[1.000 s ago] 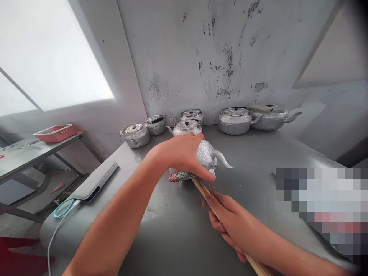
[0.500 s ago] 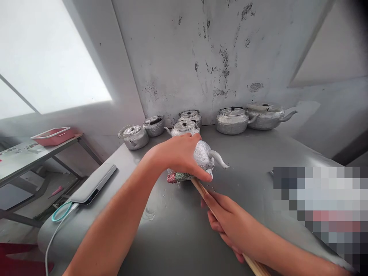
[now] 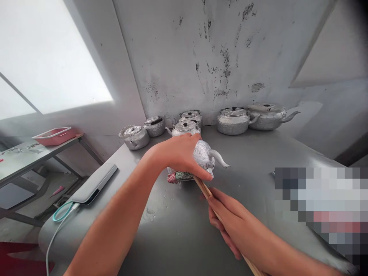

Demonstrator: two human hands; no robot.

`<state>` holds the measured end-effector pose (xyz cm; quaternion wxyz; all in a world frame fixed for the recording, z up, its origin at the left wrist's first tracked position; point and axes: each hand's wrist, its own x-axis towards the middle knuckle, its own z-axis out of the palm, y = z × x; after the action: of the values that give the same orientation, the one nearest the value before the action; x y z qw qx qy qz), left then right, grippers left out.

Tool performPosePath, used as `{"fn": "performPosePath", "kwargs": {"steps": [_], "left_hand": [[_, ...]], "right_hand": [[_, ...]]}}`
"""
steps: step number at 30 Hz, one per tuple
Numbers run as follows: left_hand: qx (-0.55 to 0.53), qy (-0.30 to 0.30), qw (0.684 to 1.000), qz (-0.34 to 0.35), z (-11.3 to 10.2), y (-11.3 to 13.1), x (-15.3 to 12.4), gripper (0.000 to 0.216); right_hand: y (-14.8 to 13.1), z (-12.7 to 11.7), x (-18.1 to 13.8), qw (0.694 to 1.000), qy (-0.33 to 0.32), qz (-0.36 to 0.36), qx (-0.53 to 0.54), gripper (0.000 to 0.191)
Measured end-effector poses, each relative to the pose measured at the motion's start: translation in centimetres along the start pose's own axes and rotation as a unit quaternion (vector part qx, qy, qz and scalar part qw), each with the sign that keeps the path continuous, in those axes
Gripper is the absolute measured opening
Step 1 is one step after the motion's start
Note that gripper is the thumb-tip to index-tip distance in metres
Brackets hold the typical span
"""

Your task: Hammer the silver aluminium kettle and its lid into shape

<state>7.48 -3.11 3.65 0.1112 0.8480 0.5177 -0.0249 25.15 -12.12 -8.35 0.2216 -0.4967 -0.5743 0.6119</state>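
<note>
A silvery, wrinkled-surface kettle is tilted in the middle of the metal table, its curved spout pointing right. My left hand is wrapped over it from above, thumb toward the near side, and hides much of the body. Pink and green cord is wound around what looks like its handle, just below my left palm. In my right hand is a long wooden stick, fingers closed round it. The far end of the stick reaches the kettle under my left thumb; the exact contact is hidden.
Several similar kettles stand along the wall at the table's back. A grey power bank with a cable lies at the left edge. Beyond it, a side table holds a pink basket. Something pixelated is at right.
My right hand and the stick have shifted slightly back, down and to the right. My left hand and the kettle stay almost as they were.
</note>
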Motion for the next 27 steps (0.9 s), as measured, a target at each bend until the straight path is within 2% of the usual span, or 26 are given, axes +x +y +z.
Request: {"fn": "performPosePath", "kwargs": {"steps": [6,12,17,23,27], "left_hand": [[0.001,-0.006,1.000,-0.007,-0.18,-0.21,-0.05,0.115],[-0.004,-0.003,1.000,-0.003,0.05,-0.04,-0.03,0.111],[-0.006,0.004,1.000,0.004,0.11,-0.17,0.02,0.113],[-0.009,0.004,1.000,0.008,0.14,-0.30,0.04,0.110],[-0.010,0.004,1.000,0.011,0.06,-0.27,-0.01,0.109]], "right_hand": [[0.68,0.20,-0.09,0.999,-0.022,0.015,-0.043,0.038],[0.66,-0.20,-0.17,0.998,-0.002,0.041,-0.045,0.041],[0.71,-0.33,0.07,0.998,-0.015,0.012,-0.058,0.039],[0.03,-0.14,-0.22,0.999,0.022,0.011,-0.045,0.036],[-0.04,0.16,-0.63,0.999,0.015,0.026,-0.034,0.037]]}}
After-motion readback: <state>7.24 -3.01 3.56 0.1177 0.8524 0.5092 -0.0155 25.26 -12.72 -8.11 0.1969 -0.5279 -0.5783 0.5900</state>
